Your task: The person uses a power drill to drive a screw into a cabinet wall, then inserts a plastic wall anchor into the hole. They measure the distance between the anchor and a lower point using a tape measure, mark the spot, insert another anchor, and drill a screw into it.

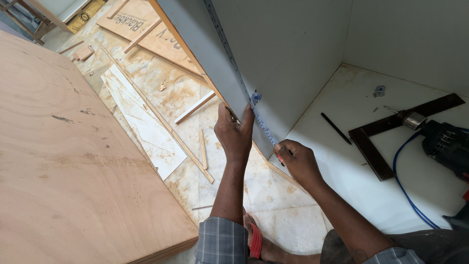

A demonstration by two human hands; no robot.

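Note:
A long steel ruler [229,54] lies flat against the upright white side panel [273,58] of a cabinet, running from the top of the view down to the panel's lower corner. My left hand [234,132] grips the panel's front edge and presses the ruler with its fingers, beside a small blue mark [255,97]. My right hand [297,159] pinches the ruler's lower end near the corner, with a red-tipped pencil in its fingers.
A large plywood sheet [73,156] fills the left. Wood strips [202,146] and a white offcut [141,122] litter the tiled floor. On the cabinet's white bottom board [342,166] lie a black pencil [335,128], a dark try square [381,142], a power drill [439,142] and its blue cord [403,186].

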